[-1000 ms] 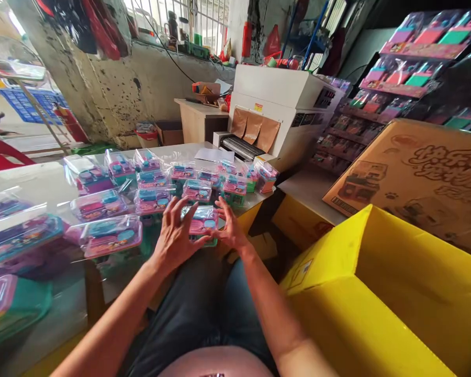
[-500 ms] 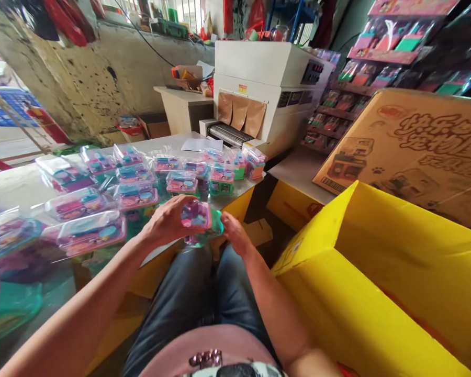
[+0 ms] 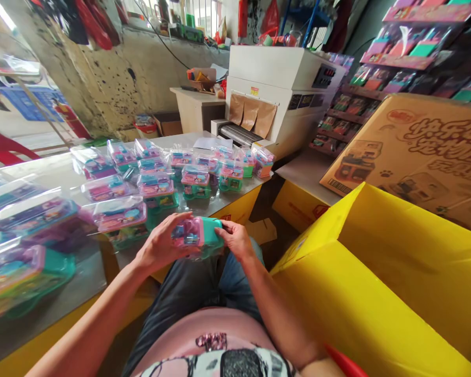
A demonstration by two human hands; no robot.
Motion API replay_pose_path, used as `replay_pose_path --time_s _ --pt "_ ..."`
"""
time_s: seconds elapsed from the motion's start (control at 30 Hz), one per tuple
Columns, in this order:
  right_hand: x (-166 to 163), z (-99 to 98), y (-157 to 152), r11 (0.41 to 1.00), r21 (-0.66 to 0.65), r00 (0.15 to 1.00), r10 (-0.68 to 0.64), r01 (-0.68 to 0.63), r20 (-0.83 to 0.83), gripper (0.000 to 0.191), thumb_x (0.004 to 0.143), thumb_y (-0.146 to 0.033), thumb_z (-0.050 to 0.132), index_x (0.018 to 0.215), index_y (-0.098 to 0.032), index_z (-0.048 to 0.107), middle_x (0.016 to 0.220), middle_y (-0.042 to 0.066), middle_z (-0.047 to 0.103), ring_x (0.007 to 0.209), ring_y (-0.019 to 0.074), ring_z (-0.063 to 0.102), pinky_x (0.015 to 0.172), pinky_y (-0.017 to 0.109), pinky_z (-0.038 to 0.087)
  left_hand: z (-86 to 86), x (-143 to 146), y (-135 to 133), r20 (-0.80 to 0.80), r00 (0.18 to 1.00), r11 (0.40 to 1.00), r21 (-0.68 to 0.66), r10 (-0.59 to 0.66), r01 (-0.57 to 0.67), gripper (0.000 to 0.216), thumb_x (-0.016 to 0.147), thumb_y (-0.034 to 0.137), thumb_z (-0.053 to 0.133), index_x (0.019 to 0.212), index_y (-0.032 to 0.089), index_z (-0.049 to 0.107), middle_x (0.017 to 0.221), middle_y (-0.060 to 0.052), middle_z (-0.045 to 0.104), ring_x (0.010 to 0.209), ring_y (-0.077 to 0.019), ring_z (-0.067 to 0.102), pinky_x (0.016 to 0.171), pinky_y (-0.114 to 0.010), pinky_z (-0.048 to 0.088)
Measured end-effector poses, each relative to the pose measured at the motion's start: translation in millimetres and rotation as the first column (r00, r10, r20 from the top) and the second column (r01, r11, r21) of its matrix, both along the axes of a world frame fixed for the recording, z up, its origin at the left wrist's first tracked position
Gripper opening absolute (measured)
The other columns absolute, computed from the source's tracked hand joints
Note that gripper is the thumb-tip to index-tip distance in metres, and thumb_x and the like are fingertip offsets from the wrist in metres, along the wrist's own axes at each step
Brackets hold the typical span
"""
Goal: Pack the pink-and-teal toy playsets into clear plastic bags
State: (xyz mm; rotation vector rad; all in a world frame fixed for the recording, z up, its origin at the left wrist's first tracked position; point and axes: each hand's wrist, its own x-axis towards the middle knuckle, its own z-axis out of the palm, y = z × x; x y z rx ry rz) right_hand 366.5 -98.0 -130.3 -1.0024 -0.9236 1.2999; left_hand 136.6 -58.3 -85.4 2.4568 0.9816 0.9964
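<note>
A small pink and teal toy pack [image 3: 198,235] in clear wrap is held over my lap by both hands, tipped on its side. My left hand [image 3: 160,243] grips its left end with the fingers curled over the top. My right hand [image 3: 237,241] holds its right, teal end. Just beyond my hands, several more wrapped toy packs [image 3: 157,183] lie in rows on the grey table [image 3: 55,175]. Larger blurred packs [image 3: 19,262] sit close at the left edge.
A big open yellow carton [image 3: 380,283] stands at my right, with a brown printed cardboard sheet [image 3: 424,152] behind it. A white shrink-wrap tunnel machine [image 3: 275,94] sits at the table's far end. Shelves of packaged toys [image 3: 380,63] fill the right wall.
Both hands lifted one pack off the table edge, drew it back over my lap and turned it on its side. The view shifted slightly.
</note>
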Motion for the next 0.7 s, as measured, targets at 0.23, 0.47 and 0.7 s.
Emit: replay_pose_path --time_s 0.23,0.47,0.7 --pt "-4 -5.8 4 0.989 -0.053 0.984 -0.131 0.138 0.12 0.06 0.063 -0.046 0.085 0.111 -0.013 0.071 0.105 0.011 0.075 0.095 0.0243 0.07 0.08 0.034 0.059 0.6 -1 -1 0.008 0.998 0.998 0.021 -0.061 0.061 0.076 0.08 0.047 0.08 0.144 0.021 0.047 0.13 -0.009 0.062 0.117 -0.0232 0.061 0.099 -0.031 0.049" --pt "18 5.4 0 0.996 0.081 0.856 -0.006 -0.042 0.517 0.111 0.066 -0.063 0.084 0.153 -0.012 0.038 0.152 0.019 0.044 0.138 0.0308 0.047 0.115 0.048 0.04 -0.1 5 11 -0.022 0.998 0.997 -0.048 -0.057 0.056 0.085 0.077 0.046 0.082 0.147 0.018 0.043 0.13 -0.009 0.063 0.115 -0.0227 0.062 0.096 -0.034 0.052" --pt "31 7.7 15 0.918 0.203 0.638 0.067 -0.34 0.767 0.126 0.06 -0.046 0.094 0.161 -0.029 0.02 0.155 0.013 0.038 0.144 0.0333 0.035 0.122 0.054 0.027 20.2 52 34 -0.263 0.95 0.984 -0.092 -0.17 0.15 0.111 0.067 0.041 0.087 0.157 0.012 0.029 0.138 -0.019 0.059 0.123 -0.0327 0.06 0.1 -0.042 0.051"
